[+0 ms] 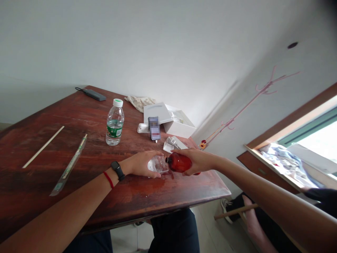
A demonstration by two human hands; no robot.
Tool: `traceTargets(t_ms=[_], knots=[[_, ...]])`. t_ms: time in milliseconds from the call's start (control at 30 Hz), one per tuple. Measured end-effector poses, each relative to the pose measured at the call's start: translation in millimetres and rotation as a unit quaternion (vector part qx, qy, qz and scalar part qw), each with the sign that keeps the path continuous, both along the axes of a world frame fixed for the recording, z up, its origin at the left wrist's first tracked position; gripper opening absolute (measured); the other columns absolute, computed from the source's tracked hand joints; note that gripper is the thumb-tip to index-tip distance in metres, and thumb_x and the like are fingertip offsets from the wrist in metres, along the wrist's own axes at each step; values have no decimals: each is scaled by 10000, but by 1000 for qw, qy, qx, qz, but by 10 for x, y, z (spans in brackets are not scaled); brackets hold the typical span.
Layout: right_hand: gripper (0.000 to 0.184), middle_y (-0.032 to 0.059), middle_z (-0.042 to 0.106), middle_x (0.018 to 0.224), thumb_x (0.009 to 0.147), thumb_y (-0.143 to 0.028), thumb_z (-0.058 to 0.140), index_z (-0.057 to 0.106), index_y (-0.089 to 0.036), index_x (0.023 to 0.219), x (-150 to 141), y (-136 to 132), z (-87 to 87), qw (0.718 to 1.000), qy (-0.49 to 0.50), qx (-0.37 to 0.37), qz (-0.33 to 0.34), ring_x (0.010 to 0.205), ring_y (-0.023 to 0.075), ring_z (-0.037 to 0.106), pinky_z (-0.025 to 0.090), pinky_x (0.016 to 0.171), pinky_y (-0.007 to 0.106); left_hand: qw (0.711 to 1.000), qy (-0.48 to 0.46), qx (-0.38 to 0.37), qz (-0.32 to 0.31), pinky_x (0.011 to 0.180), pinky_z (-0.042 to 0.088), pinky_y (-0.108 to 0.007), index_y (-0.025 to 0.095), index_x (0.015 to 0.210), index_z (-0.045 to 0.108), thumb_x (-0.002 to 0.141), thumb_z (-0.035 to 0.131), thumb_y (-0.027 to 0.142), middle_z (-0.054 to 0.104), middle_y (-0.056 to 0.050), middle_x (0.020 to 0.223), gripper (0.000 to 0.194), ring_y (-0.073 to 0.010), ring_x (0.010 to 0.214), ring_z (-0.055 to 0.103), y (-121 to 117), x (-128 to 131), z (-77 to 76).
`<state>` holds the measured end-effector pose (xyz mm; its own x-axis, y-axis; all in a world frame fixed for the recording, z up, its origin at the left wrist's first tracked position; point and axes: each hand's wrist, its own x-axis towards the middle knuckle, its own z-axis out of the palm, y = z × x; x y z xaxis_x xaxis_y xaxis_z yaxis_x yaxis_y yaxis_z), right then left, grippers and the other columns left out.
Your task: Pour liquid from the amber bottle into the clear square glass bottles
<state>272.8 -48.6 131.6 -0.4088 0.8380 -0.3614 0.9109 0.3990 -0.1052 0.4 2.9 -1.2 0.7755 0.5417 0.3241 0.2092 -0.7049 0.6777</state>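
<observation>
My left hand (143,163) is closed around a clear cup (159,164), which lies tilted with its mouth toward the right. From the other side, my right hand (197,161) grips a reddish-brown bottle (181,162), tipped so that its dark open neck points left at the cup's mouth. Neck and rim are very close; whether they touch I cannot tell. No liquid stream is clear to see. Wet spots show on the wooden table (137,196) below them. Just behind the brown bottle lies a small clear-and-white plastic container (175,143).
A clear water bottle (115,123) with a white cap stands left of centre. Further left lie a bare chopstick (43,147) and a wrapped one (70,163). Behind are a phone (154,128), a white box (181,123), a cloth (139,102) and a grey device (94,94). Someone sits at right.
</observation>
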Motion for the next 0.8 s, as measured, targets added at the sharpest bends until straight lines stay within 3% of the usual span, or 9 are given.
traceTargets(t_ms=[333, 600, 800], knots=[[999, 102, 802, 1226, 712, -349, 843, 467, -229, 1630, -46, -22, 37, 1000, 12, -15, -9, 1038, 321, 761, 585, 922, 390, 1000, -3, 3, 0, 1168, 493, -493, 271, 1483, 575, 780, 887, 510, 675, -120, 1495, 805, -372, 1322, 675, 4, 3, -2], [969, 110, 776, 1305, 713, -331, 832, 488, -240, 1614, -52, -23, 43, 1000, 9, -14, -6, 1092, 340, 751, 573, 933, 406, 1000, 3, -3, 0, 1170, 487, -498, 251, 1493, 567, 781, 887, 484, 666, -130, 1507, 815, -375, 1329, 669, 1, 2, 8], [1010, 106, 788, 1275, 707, -352, 844, 460, -253, 1636, -1, -2, 1, 1000, 10, -9, -10, 946, 294, 770, 589, 848, 372, 1000, -11, 1, -5, 1179, 485, -477, 284, 1493, 572, 790, 884, 478, 674, -101, 1501, 793, -360, 1325, 674, -1, 4, -7]])
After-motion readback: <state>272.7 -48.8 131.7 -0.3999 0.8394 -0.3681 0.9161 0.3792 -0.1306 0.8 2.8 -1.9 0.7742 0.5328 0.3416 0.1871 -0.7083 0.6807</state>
